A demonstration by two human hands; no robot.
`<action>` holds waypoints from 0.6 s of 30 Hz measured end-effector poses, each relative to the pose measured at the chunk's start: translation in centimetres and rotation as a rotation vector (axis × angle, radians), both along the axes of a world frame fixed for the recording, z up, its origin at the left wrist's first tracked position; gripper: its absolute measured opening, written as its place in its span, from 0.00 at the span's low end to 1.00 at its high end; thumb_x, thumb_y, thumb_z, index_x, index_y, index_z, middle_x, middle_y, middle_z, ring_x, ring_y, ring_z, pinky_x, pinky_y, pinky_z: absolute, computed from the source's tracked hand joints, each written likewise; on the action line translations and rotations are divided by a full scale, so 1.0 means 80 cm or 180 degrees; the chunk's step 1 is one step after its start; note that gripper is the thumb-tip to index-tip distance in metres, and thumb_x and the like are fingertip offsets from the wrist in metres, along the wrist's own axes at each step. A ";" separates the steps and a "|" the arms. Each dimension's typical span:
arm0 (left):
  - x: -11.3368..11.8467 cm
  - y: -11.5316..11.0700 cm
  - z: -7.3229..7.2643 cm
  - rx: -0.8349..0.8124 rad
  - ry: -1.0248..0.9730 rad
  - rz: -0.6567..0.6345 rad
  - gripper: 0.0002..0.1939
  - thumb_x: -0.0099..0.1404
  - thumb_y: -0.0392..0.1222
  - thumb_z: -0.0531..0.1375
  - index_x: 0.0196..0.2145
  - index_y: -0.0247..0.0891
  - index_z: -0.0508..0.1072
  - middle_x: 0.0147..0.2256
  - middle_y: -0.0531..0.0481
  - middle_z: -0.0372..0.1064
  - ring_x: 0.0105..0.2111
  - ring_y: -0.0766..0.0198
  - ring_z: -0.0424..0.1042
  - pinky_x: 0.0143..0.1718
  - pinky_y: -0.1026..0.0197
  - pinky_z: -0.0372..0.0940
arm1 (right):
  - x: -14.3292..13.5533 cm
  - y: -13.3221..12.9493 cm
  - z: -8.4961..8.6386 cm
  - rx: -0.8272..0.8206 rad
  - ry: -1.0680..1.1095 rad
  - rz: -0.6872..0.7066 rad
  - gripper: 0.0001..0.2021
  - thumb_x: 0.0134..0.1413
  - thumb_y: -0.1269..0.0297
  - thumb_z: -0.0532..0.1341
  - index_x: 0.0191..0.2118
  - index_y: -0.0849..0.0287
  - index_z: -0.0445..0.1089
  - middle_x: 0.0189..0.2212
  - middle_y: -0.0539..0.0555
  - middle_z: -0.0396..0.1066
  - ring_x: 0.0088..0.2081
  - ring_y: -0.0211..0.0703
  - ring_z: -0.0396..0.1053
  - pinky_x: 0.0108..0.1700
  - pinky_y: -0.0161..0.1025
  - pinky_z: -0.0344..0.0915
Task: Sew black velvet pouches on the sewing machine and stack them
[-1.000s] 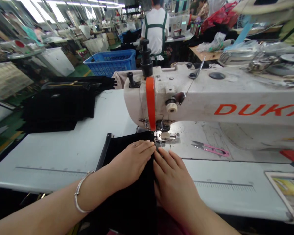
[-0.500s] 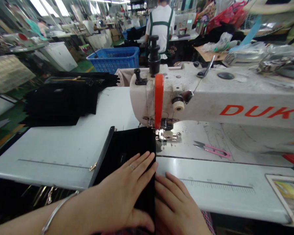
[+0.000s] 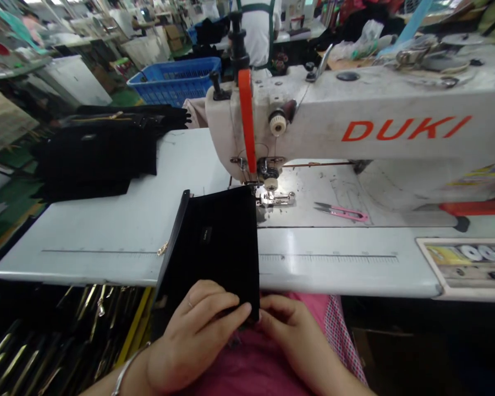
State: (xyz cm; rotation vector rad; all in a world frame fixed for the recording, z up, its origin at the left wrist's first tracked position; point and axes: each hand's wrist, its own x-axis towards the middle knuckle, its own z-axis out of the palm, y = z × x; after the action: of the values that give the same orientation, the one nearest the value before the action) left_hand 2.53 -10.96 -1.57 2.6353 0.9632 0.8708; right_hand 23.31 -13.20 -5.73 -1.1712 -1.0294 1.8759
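Note:
A black fabric piece (image 3: 226, 242) with a small label and a zipper along its left side lies partly on the sewing table. Its far right corner is at the presser foot (image 3: 272, 198) of the white sewing machine (image 3: 313, 121). My left hand (image 3: 202, 330), with a ring and a bracelet, grips the piece's near edge with bent fingers. Close beside it, my right hand (image 3: 284, 324) pinches the near right corner at the table's front edge. A gold zipper pull (image 3: 162, 249) hangs at the left side.
Pink-handled snips (image 3: 342, 212) lie right of the needle area. Stacked black pieces (image 3: 94, 154) sit at the table's back left, near a blue basket (image 3: 175, 82). Several zippered pieces (image 3: 66, 341) are below left. A person (image 3: 258, 33) stands beyond the machine.
Both hands have moved toward my body, from lying flat on and beside the fabric to gripping its near edge. The view has tilted down, showing my pink clothing.

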 end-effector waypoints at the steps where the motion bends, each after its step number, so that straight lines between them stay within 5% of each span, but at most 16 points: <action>1: 0.003 -0.002 -0.001 0.0024 0.0034 -0.0040 0.14 0.68 0.28 0.58 0.50 0.35 0.75 0.40 0.47 0.73 0.40 0.62 0.69 0.45 0.58 0.68 | -0.001 -0.001 -0.001 -0.0065 0.0065 -0.0014 0.08 0.56 0.58 0.65 0.35 0.57 0.78 0.32 0.50 0.75 0.35 0.40 0.70 0.39 0.34 0.65; 18: 0.009 -0.004 -0.010 -0.0308 0.0114 -0.0127 0.11 0.72 0.31 0.54 0.47 0.35 0.73 0.38 0.47 0.72 0.40 0.62 0.66 0.43 0.60 0.66 | -0.003 -0.007 0.006 -0.0504 0.0120 0.0000 0.13 0.48 0.53 0.69 0.29 0.59 0.73 0.22 0.46 0.64 0.25 0.34 0.58 0.28 0.34 0.53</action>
State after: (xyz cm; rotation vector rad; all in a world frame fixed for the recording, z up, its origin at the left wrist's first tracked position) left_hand 3.23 -11.28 -2.39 2.5872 0.9336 0.7512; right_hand 23.08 -13.80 -5.21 -1.2202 -0.8733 2.0014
